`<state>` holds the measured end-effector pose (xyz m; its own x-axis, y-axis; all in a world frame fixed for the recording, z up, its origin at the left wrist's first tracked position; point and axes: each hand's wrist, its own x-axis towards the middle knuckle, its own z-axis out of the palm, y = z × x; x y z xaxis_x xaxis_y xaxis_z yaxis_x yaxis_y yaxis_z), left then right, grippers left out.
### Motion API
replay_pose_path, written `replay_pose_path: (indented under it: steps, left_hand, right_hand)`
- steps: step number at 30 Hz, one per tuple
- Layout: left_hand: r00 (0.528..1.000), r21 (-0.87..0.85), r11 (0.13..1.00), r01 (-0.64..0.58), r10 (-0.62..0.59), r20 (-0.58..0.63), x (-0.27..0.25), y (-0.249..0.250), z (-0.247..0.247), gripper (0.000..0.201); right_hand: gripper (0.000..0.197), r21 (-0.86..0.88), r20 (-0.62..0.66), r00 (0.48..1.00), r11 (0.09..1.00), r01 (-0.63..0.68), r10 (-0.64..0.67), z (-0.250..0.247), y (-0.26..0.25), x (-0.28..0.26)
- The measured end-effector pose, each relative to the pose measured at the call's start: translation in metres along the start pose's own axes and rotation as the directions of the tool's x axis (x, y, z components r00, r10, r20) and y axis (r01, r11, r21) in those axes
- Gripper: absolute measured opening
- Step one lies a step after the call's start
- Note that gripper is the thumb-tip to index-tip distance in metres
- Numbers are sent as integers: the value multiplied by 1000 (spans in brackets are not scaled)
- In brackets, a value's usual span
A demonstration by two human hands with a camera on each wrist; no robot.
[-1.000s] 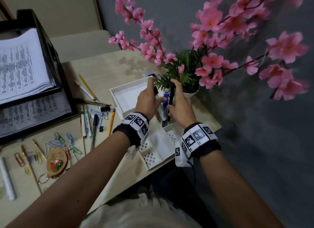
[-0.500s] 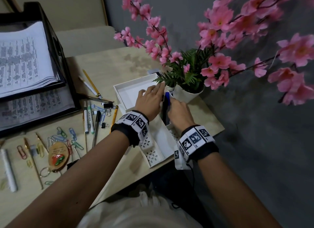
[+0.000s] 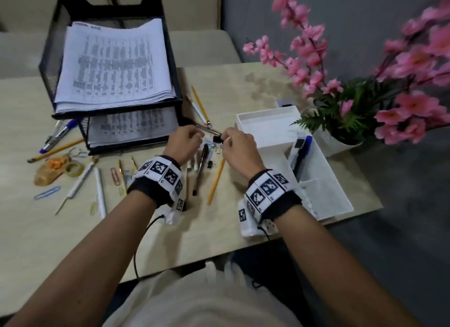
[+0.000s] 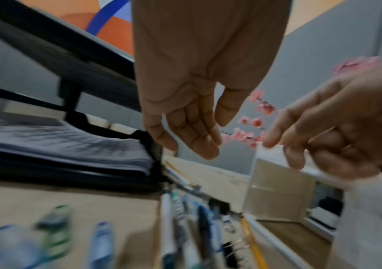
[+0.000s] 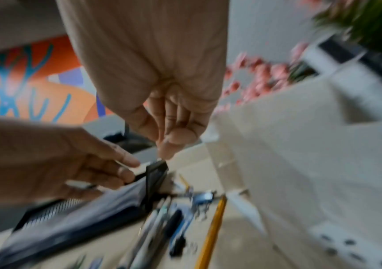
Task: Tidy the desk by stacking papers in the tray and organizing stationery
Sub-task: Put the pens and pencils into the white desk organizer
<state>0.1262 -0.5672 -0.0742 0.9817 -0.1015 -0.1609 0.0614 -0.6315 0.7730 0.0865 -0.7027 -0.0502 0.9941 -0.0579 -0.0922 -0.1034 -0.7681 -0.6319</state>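
Hands [image 3: 209, 144] over pens [image 3: 201, 166]; head-view-only paper tray [image 3: 170, 59].

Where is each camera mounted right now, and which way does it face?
Head: worn on the head, facing forward and down at the desk; shows both forearms, the left hand and right hand beside the paper tray.
Left wrist: on the left wrist, looking along the palm toward the tray and flowers; own fingers, plus the right hand.
Right wrist: on the right wrist, looking along the palm past the white organizer; own fingers, plus the left hand.
Shared: all three see the yellow pencil.
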Motion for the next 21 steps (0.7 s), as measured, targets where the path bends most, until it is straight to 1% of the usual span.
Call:
replay_pose_path:
  steps: [1,3,4,5,7,9,10,13,15,16,18,19,21]
  left_hand:
    - [999,-9,999,49,-48,25,-1,-14,-8,25]
    - [982,-58,984,169,-163,93,-5,-40,-22,24]
    - [969,-83,971,226,-215,125,-7,-53,-29,24]
    - [955,-99,957,273,-257,147,-8,-64,-36,25]
    - [936,-117,937,328,-305,178,-11,-83,-50,24]
    - [927,-134,927,351,-324,188,-14,-96,-63,23]
    - [924,-144,921,362,-335,183,-14,-100,-69,24]
    - [917,-193,902,386,-352,190,-13,-104,-80,26]
    - [912,-254,880,402,-359,199,-12,-97,-83,28]
    - [910,-288,867,407,-358,210,-11,-93,-82,28]
    - [899,-357,830,428,-353,258,-8,-81,-75,23]
    - [887,-391,802,452,-357,294,-7,-75,-71,21]
    - [855,-435,745,505,-365,368,-6,-65,-61,26]
  right_hand:
    - [23,-41,91,996,999,-5,9,16,-4,6]
    - [19,-127,252,967,992,-14,46,45,-9,17]
    - [15,-169,303,951,986,-11,63,57,-11,22]
    - [14,-208,328,941,978,-12,81,67,-13,27]
    - [16,-264,324,938,964,-36,123,82,-15,36]
    - [25,-294,279,944,952,-90,175,91,-17,41]
    - [26,-303,255,947,946,-113,195,93,-17,42]
    - [23,-284,207,945,940,-188,252,96,-15,45]
    - [19,-187,159,938,942,-278,308,92,-13,44]
    - [18,-91,129,936,944,-318,327,89,-14,42]
    - [35,129,83,943,935,-331,323,82,-17,31]
    - [38,229,102,948,920,-317,301,79,-19,23]
    - [28,350,214,953,893,-282,216,75,-26,6]
